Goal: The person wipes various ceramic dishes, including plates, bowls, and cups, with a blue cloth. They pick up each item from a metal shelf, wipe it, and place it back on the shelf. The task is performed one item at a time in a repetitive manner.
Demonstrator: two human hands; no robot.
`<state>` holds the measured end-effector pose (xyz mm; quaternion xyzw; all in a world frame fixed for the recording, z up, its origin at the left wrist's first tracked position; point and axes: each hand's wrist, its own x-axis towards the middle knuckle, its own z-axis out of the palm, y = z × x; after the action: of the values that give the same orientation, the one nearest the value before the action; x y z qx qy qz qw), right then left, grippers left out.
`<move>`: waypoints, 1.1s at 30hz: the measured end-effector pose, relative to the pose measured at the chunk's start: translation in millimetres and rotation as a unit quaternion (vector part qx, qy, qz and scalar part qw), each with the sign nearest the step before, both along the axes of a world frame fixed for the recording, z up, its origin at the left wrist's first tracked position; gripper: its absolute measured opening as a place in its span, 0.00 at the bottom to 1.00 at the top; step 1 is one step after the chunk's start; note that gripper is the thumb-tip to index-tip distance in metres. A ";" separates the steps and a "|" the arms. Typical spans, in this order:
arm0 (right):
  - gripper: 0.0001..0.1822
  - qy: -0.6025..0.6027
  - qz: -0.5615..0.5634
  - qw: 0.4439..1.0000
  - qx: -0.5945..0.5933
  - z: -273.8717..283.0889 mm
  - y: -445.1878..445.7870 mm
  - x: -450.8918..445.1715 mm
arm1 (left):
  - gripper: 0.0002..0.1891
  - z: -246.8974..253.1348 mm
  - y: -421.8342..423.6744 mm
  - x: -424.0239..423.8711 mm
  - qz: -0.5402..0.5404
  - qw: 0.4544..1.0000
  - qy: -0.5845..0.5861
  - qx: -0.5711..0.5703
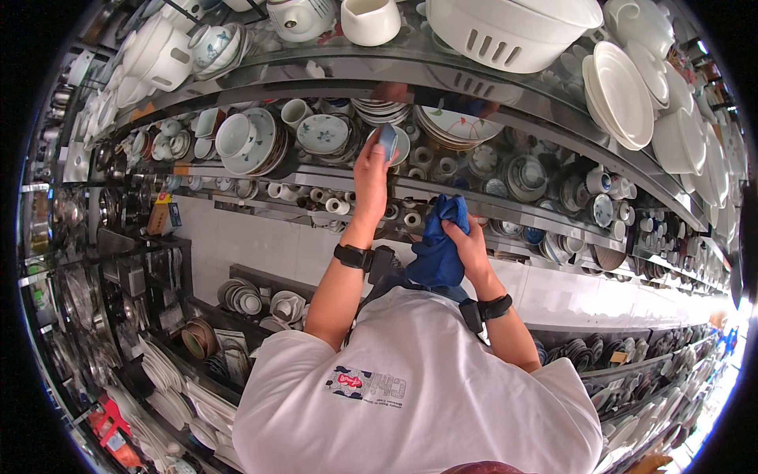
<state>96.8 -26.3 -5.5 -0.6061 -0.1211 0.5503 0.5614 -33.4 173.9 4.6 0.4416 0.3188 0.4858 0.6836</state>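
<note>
My left hand reaches to the middle glass shelf and holds a small blue-grey dish tilted on edge. Behind that dish lies a round white plate, partly covered by it. A stack of white plates stands just beyond. Nearer my body, my right hand grips a crumpled blue cloth, which hangs down in front of my waist. To the left of the small dish sits a pile of oval plates with a blue leaf pattern.
Overhead, the upper glass shelf carries a white pitcher and a large slotted white pot. Large plates with a red pattern lie right of my left hand. Behind me, low racks hold leaning plates. A pale tiled floor runs between.
</note>
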 end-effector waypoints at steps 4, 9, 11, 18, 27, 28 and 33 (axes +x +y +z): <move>0.17 0.001 -0.010 1.000 -0.005 5.1 -1.1 -0.8 | 0.40 -1.2 7.7 -1.4 0.033 0.905 0.309 0.290; 0.18 0.011 -0.011 1.000 0.002 7.8 -2.6 -1.5 | 0.45 -18.1 11.0 6.8 0.050 0.843 0.403 0.353; 0.18 0.001 -0.012 1.000 -0.003 8.0 -3.2 -1.3 | 0.45 -27.0 11.0 8.0 0.066 0.845 0.421 0.324; 0.18 -0.036 -0.004 0.999 -0.018 6.7 -7.3 -0.1 | 0.42 -37.4 11.5 1.7 0.090 0.775 0.512 0.361; 0.18 -0.032 -0.001 0.999 -0.011 4.3 -7.6 -4.3 | 0.30 -42.2 9.7 2.3 0.099 0.751 0.517 0.397; 0.17 -0.033 -0.002 0.999 -0.011 4.7 -7.3 -5.1 | 0.29 -43.5 9.8 1.7 0.099 0.749 0.516 0.404; 0.17 -0.046 -0.002 0.999 -0.014 0.6 -9.5 -7.1 | 0.24 -47.4 10.1 -0.9 0.093 0.747 0.507 0.420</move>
<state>89.7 -35.7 -4.9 -0.6387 -0.1383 0.5221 0.5480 -34.3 184.0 -42.8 0.8336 0.4221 0.3362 0.1178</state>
